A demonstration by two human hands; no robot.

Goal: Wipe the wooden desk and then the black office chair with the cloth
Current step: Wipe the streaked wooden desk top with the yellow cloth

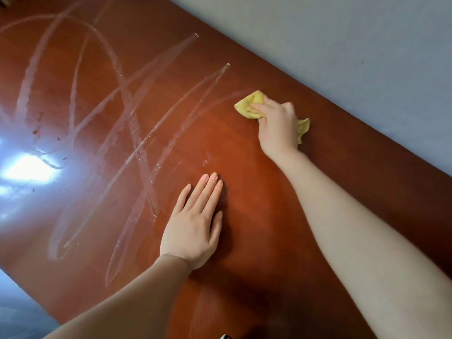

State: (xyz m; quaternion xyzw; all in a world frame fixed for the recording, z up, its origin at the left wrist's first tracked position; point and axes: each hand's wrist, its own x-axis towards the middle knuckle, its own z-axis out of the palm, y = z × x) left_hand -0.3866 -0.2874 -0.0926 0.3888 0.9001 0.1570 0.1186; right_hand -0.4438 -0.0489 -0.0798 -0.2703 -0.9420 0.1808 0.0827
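Observation:
The reddish-brown wooden desk [249,182] fills most of the view and runs diagonally from upper left to lower right. Wet curved wipe streaks [127,104] cross its left and middle. My right hand [277,126] grips a crumpled yellow cloth [247,106] and presses it on the desk near the far edge by the wall. The cloth sticks out ahead of the fingers and behind the palm. My left hand [195,223] rests flat on the desk, fingers straight and together, nearer to me. The black office chair is not in view.
A pale grey-blue wall [354,45] borders the desk's far edge at the upper right. A bright light glare [27,165] reflects off the desk's left side. Grey floor [17,304] shows past the desk's near edge at the lower left.

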